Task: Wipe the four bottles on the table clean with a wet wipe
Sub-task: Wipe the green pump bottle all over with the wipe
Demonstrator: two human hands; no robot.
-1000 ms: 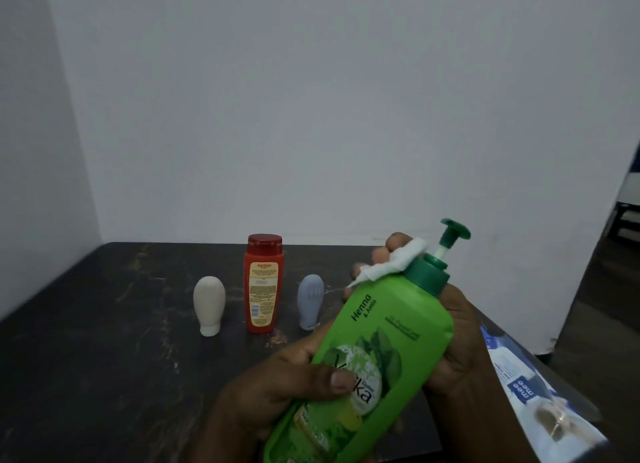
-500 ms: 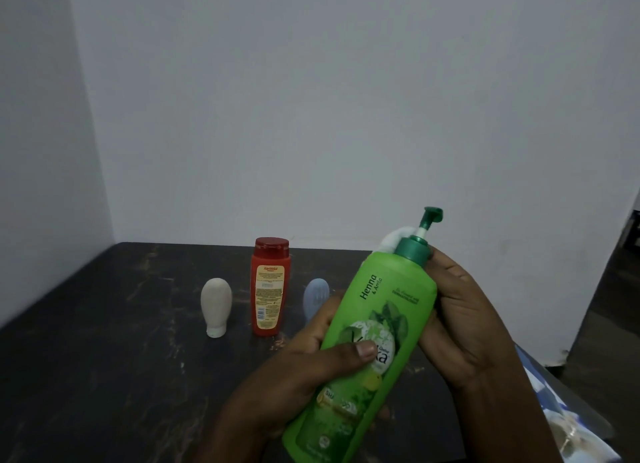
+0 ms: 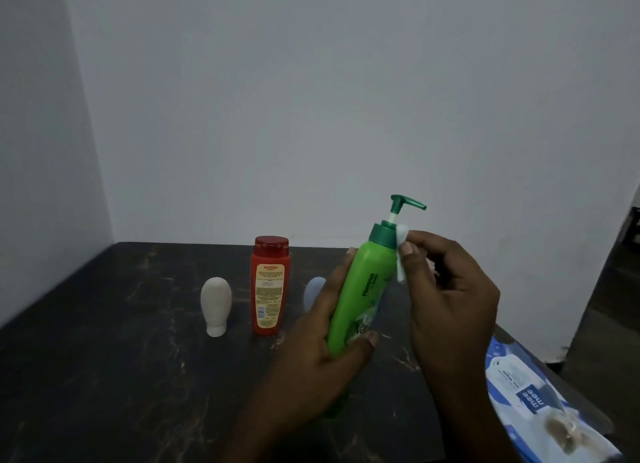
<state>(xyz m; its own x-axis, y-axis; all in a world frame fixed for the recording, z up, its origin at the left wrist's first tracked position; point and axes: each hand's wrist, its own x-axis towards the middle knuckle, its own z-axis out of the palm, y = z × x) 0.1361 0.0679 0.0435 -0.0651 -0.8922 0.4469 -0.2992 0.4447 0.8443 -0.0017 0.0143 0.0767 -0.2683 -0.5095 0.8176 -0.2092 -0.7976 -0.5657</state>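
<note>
Turned since half a second ago, the green pump bottle (image 3: pixel 360 289) now stands nearly upright at centre right of the frame, with its label swung edge-on and its nozzle pointing right. The wet wipe (image 3: pixel 401 255), which was tucked behind the collar, now sits on the bottle's right shoulder, reaching up to the dark green collar. The right hand (image 3: pixel 450 296) has come off the back of the bottle and pinches the wipe between thumb and fingertips, pressing it against the plastic. The left hand (image 3: pixel 322 345) grips the lower body, fingers wrapped round the far side and the thumb laid across the label, holding the bottle clear of the table (image 3: pixel 104 358).

My reading is that the neck has had its pass and the wipe is starting down a fresh side, so this first bottle is only partly done.

Left of centre, the red bottle (image 3: pixel 269 289) and the cream bottle (image 3: pixel 215 301) stand untouched, well apart from the hands. The pale blue bottle (image 3: pixel 313 291) shows only partly behind the left hand. A wipes pack (image 3: pixel 530 393) lies at the lower right edge.
</note>
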